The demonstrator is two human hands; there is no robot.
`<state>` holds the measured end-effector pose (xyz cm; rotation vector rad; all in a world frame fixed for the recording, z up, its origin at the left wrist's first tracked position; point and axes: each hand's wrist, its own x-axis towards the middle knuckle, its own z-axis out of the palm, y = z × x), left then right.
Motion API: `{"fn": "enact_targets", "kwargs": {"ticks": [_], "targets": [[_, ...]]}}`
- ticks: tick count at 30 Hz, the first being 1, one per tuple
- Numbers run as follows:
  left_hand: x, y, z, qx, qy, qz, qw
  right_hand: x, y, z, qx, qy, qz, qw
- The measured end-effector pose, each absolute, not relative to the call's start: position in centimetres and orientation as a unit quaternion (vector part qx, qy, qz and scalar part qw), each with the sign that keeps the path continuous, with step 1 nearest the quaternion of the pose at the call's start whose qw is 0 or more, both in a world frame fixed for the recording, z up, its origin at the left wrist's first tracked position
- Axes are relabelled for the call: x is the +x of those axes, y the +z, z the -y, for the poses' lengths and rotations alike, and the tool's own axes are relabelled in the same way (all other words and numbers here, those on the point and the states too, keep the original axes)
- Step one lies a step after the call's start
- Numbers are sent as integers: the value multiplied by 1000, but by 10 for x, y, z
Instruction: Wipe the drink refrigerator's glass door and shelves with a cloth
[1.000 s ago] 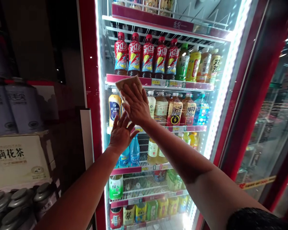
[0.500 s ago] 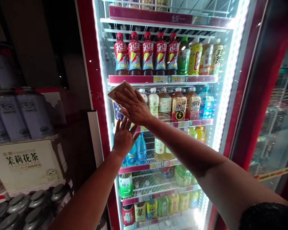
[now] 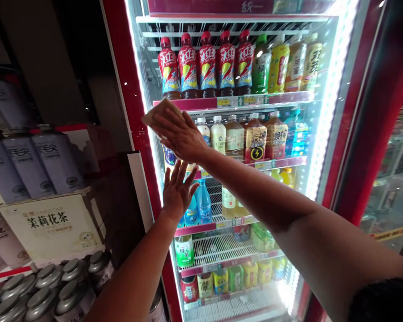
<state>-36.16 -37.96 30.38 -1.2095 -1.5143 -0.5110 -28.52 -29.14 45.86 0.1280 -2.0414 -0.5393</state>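
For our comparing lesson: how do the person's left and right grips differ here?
The right grip lies over a tan cloth; no cloth shows at the left grip. The right grip is higher than the left grip. The right grip slants up-left in the picture; the left grip stands nearly upright, spread wider. Both are bare and open, before the lit drinks cooler.

Wore a short black sleeve [image 3: 384, 297] with a fuzzy-looking edge at the near right, ending above the right elbow [image 3: 295, 221], and showed bare forearms [image 3: 235, 172] tapering to bare wrists [image 3: 170, 213], an uncovered left hand [image 3: 177, 192] and an uncovered right hand [image 3: 181, 134].
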Motion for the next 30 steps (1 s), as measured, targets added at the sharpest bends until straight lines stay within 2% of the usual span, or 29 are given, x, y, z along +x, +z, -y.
{"fn": "enact_targets", "kwargs": {"ticks": [3, 7, 9, 14, 20, 26, 30], "targets": [[-361, 299, 380, -503, -224, 649, 525, -287, 455, 297, 28, -220, 835, 504], [-362, 291, 378, -493, -225, 664, 515, -284, 437, 299, 94, -265, 863, 420], [-361, 288, 378, -484, -227, 665, 521, -282, 436, 297, 94, -266, 869, 408], [-353, 283, 377, -464, -242, 685, 507, -282, 440, 293, 25, -221, 845, 486], [-346, 276, 373, -444, -277, 699, 488, -280, 413, 292, 95, -245, 867, 422], [-341, 272, 368, -418, -295, 678, 527, -285, 407, 274, 102, -198, 830, 511], [-337, 267, 364, -395, -305, 679, 539, -284, 392, 269, 126, -205, 835, 495]]}}
